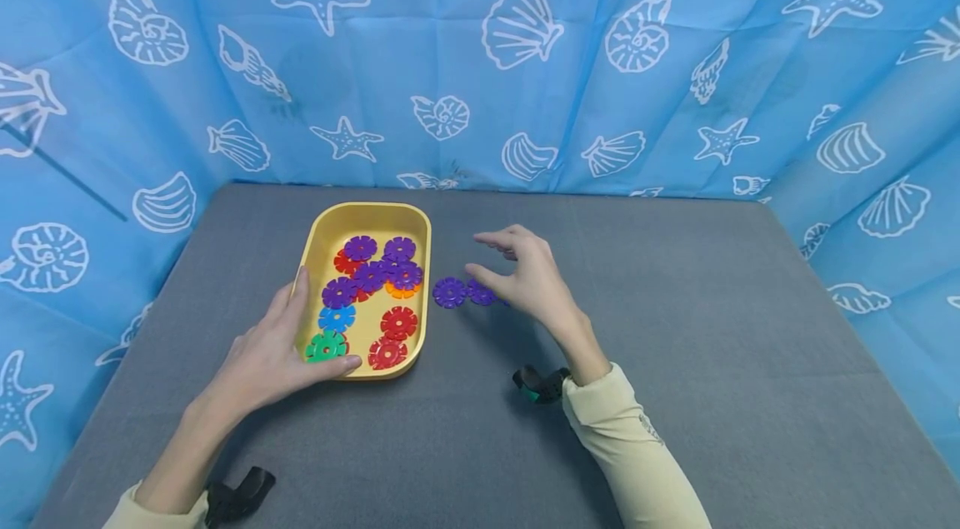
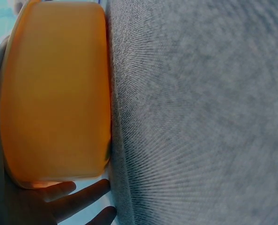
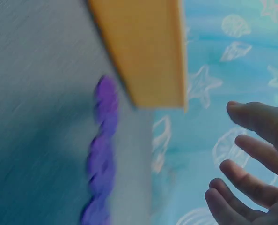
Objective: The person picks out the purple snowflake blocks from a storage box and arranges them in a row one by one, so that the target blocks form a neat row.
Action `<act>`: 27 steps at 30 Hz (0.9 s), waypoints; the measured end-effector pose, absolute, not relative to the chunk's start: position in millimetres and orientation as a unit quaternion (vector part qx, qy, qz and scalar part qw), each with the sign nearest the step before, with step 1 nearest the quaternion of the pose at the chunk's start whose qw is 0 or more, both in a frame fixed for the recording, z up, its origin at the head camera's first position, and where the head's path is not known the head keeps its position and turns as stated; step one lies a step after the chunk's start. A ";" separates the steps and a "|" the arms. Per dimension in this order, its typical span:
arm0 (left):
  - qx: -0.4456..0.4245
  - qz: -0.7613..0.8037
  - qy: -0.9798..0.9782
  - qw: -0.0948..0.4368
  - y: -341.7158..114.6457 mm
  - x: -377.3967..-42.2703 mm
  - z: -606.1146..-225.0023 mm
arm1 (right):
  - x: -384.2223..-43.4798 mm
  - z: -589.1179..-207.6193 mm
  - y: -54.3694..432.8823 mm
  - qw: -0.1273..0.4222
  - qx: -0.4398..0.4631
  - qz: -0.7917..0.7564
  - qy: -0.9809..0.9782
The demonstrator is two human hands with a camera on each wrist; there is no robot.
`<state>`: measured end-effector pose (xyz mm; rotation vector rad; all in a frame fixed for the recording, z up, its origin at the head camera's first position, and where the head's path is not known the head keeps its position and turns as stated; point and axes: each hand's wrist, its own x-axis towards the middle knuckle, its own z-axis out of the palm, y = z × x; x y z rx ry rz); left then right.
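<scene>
My left hand (image 1: 266, 354) holds a yellow plastic tray (image 1: 426, 304) at its near left corner, thumb over the near rim and fingers along the left side. The tray's outer wall (image 2: 54, 93) fills much of the left wrist view. Inside lie notched plastic discs: a purple disc (image 1: 360, 247) among several others, a blue disc (image 1: 337, 319), a green disc (image 1: 326, 346), red discs (image 1: 398, 322) and an orange disc (image 1: 402, 291). Right of the tray, purple discs (image 1: 450, 292) lie in a row, partly hidden by my right hand (image 1: 528, 275). That hand hovers over them, fingers apart, holding nothing.
A grey cloth-covered table (image 1: 712, 329) spreads beneath everything. Behind and on both sides hangs a blue curtain (image 1: 480, 79) with white shells and starfish. Each wrist carries a black strap device (image 1: 540, 386).
</scene>
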<state>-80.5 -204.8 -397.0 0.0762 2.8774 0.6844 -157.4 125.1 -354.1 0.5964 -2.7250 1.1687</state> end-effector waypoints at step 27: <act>0.038 0.235 0.968 0.081 -207.1 -79.4 -398.3 | -152.2 -313.3 -5.8 -0.050 0.287 0.524 -0.800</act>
